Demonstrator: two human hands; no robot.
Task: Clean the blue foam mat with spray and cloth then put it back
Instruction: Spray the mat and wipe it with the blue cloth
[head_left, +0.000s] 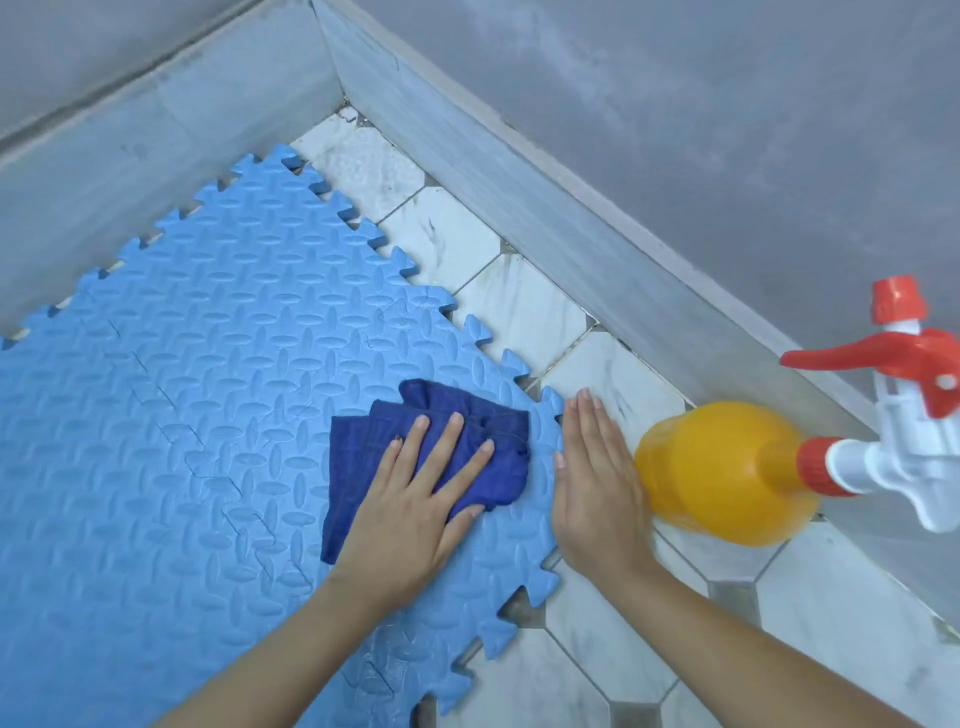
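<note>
From the head view, we're looking down at the blue interlocking foam mat (197, 395) with its embossed pattern, lying flat on the white marble-tiled floor (519, 306) in the corner of grey walls. Our left hand (415, 499) lies flat, fingers straight and spread, pressing the crumpled dark blue cloth (488, 436) onto the mat near its right edge. Our right hand (592, 483) is flat too, fingers together, palm down across the mat's toothed border and the tile beside it, gripping nothing. Just to its right stands the orange plastic spray bottle (722, 473) with its white and red trigger head (904, 400), close to our knuckles.

Here's where it could slip, we'd say. A wide wiping stroke towards the right could carry the cloth off the edge onto the dusty tile and drag grit back. The mat is light foam; if our right hand lifts, a hard push may shift it or part the puzzle joints. And an outward sweep of that right hand could knock the bottle over.
</note>
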